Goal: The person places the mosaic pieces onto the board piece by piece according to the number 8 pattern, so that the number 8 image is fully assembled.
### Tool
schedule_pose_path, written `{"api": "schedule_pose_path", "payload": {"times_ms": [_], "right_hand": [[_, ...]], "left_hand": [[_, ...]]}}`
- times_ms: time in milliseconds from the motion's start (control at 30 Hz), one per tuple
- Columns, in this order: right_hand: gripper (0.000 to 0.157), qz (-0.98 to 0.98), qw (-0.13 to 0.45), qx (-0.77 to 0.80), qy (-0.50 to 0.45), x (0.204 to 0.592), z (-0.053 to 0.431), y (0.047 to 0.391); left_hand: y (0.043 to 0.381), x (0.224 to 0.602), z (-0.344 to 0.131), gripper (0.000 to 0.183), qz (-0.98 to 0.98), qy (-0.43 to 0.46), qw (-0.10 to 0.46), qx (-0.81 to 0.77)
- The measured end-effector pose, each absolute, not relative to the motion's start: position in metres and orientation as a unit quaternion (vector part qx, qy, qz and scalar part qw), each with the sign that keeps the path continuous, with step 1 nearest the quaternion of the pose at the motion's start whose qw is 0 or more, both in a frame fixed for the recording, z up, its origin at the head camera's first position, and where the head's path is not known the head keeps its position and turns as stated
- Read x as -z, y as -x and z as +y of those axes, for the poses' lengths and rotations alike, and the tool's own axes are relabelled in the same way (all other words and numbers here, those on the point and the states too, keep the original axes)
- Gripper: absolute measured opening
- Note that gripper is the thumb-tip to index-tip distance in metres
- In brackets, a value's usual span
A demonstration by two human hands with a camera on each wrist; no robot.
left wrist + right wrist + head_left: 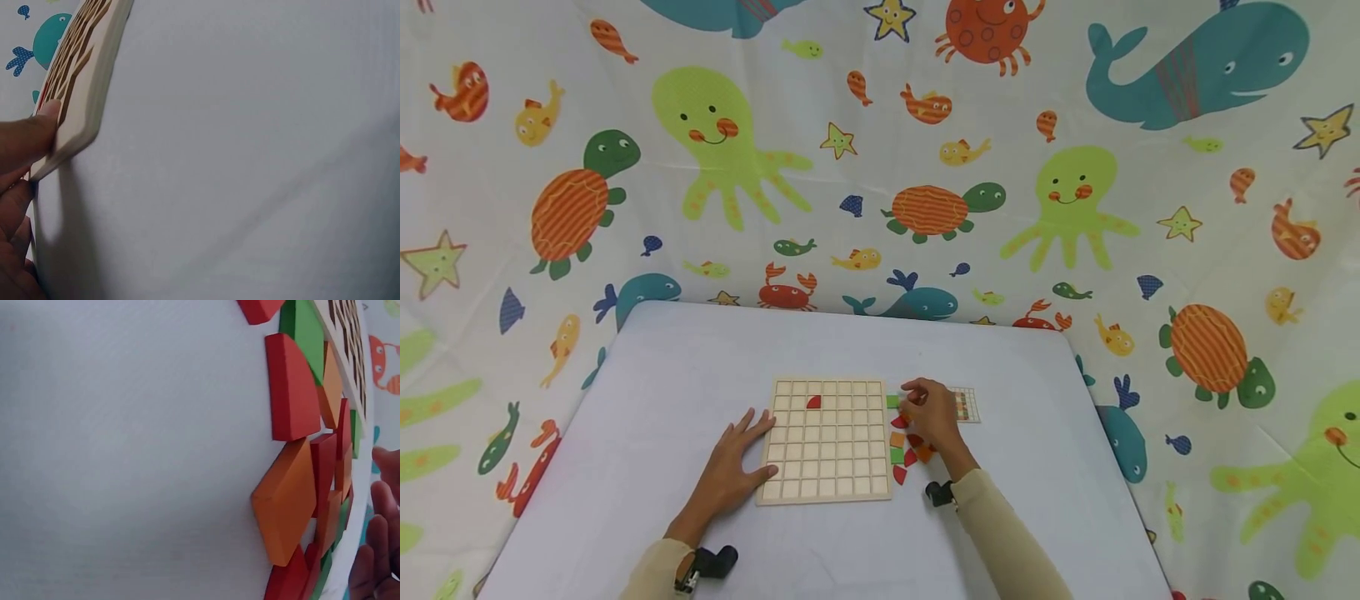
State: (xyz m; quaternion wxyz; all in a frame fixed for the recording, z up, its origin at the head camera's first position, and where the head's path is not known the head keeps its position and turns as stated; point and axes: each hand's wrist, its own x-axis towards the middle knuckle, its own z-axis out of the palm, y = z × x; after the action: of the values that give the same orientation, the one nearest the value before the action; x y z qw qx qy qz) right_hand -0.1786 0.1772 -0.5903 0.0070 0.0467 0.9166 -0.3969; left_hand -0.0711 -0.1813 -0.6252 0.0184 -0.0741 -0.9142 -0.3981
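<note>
A wooden grid board [825,502] lies on the table, a red quarter-round piece [813,402] in one of its upper squares. My left hand [730,467] rests at the board's left edge, fingers spread. In the left wrist view its thumb [45,128] presses on the board's rim [84,119]. To the right of the board my right hand [931,412] hovers over loose red, orange and green pieces, partly hiding them. Nothing shows between its fingers [378,534] in the right wrist view. Nearest that camera are an orange square [286,503] and a red quarter-round block [292,390].
Behind the right hand lies a printed grid card [972,407], partly covered. Green pieces [892,402] sit close along the board's right edge. A white cloth covers the table [842,550]; a curtain [865,158] with sea animals hangs behind it.
</note>
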Motion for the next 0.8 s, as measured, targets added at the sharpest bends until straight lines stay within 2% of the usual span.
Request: {"api": "schedule_pose_path", "payload": {"times_ms": [267, 400, 667, 800], "right_hand": [[0.022, 0.92, 0.03, 0.386, -0.057, 0.595, 0.181, 0.174], [0.015, 0.927, 0.054, 0.368, -0.045, 0.592, 0.185, 0.171], [0.02, 0.934, 0.093, 0.346, -0.015, 0.587, 0.192, 0.169], [0.019, 0.942, 0.092, 0.322, 0.008, 0.587, 0.193, 0.167]], "left_hand": [[0.07, 0.626, -0.181, 0.081, -0.914, 0.081, 0.044, 0.395], [0.07, 0.626, -0.181, 0.081, -0.914, 0.079, 0.036, 0.397], [0.071, 0.626, -0.181, 0.08, -0.915, 0.082, 0.045, 0.391], [0.07, 0.626, -0.18, 0.08, -0.914, 0.079, 0.037, 0.396]]}}
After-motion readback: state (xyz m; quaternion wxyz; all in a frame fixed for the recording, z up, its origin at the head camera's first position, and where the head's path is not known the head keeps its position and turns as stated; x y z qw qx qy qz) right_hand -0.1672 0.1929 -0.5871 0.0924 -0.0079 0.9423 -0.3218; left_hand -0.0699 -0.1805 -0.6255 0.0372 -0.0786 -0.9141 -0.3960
